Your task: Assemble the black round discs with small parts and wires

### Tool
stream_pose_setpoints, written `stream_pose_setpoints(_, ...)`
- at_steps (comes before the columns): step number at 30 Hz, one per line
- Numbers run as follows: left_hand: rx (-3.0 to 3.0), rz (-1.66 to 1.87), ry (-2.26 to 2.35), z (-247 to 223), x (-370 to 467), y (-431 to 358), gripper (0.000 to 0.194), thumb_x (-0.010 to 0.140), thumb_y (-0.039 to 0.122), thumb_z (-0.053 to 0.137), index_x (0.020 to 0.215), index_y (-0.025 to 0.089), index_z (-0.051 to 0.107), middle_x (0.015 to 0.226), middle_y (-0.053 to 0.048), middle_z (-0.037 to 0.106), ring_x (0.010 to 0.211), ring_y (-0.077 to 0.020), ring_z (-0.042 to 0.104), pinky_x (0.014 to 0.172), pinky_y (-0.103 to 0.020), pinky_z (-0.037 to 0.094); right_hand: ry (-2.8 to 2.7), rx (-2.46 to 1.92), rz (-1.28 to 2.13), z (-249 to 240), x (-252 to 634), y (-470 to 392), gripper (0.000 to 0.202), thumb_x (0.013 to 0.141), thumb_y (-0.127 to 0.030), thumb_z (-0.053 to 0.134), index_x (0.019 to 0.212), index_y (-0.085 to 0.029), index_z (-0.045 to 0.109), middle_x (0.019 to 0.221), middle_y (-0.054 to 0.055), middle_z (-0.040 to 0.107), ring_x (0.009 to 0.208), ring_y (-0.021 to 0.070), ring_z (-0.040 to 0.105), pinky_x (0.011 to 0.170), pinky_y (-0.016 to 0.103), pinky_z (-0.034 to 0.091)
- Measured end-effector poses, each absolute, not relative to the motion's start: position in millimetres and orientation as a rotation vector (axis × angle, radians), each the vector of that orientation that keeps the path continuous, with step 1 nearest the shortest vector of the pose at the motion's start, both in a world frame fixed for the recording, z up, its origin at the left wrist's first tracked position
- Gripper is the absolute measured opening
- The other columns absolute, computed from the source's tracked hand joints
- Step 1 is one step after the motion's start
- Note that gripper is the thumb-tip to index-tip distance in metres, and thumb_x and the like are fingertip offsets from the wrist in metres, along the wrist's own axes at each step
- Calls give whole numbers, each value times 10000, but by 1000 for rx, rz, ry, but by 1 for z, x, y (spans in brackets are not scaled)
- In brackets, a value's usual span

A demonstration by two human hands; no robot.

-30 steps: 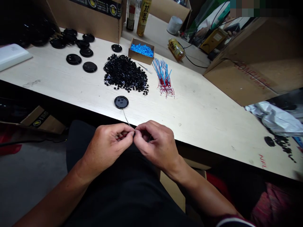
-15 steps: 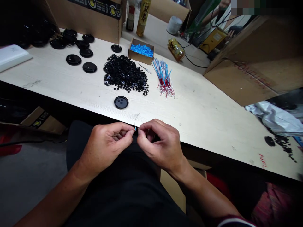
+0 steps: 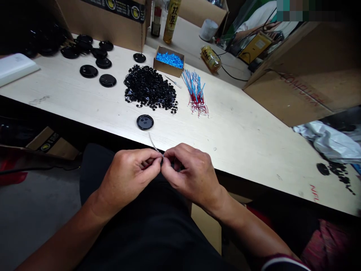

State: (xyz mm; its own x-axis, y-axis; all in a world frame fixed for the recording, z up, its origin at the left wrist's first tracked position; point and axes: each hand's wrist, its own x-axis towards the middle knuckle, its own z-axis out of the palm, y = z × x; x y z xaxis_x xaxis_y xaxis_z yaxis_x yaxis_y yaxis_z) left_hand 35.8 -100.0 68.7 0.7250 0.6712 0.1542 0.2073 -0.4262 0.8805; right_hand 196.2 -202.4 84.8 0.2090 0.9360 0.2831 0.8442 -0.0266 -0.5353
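Observation:
My left hand and my right hand meet fingertip to fingertip just off the table's front edge. Both are closed in a pinch. A thin pale strand rises from between the fingertips and curves up to the left; my left hand pinches its lower end. What my right fingertips hold is too small and hidden to name. Beyond the hands lies a round black disc. Behind it spreads a pile of small black rings, beside a bundle of blue, white and red wires.
A small cardboard box of blue pieces stands behind the pile. Several black discs lie at the back left, near a white object. A large cardboard box is at the right. Another person's arm shows at the top right.
My hands have come together, closing the gap between their fingertips. The strand now leans left instead of right, and the blue bit at its base is mostly hidden.

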Motion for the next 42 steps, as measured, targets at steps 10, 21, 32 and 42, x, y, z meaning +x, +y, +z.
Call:
stream_pose_setpoints(10, 1985, 599, 657, 70, 37, -97, 204, 946, 155, 705, 1014, 249, 872, 812, 34, 826, 654, -111, 729, 599, -186, 506, -1681, -1819, 248, 88, 204, -192, 125, 837, -125, 594, 760, -201, 655, 744, 13, 641, 643, 147, 577, 604, 292, 403)
stream_pose_setpoints(21, 1721, 517, 744, 68, 34, -83, 119, 935, 237, 742, 955, 206, 854, 766, -8, 823, 663, -156, 779, 632, -211, 605, -1326, -1751, 453, 86, 251, -176, 100, 752, -113, 624, 738, -203, 665, 687, -33, 625, 605, 118, 538, 558, 261, 401)
stream_pose_setpoints(32, 1514, 480, 692, 75, 23, -67, 132, 927, 281, 752, 895, 188, 840, 700, -32, 797, 572, -143, 744, 521, -168, 602, -904, -1743, 198, 87, 393, -98, 73, 649, -135, 608, 620, -200, 622, 538, -33, 530, 456, 103, 454, 429, 259, 400)
stream_pose_setpoints(42, 1558, 401, 654, 62, 5, -56, 212, 973, 359, 691, 949, 224, 853, 714, -46, 796, 590, -178, 761, 549, -206, 615, -779, -1690, 294, 120, 450, -7, 131, 736, -115, 616, 705, -221, 546, 546, -45, 499, 477, 104, 478, 447, 231, 437)
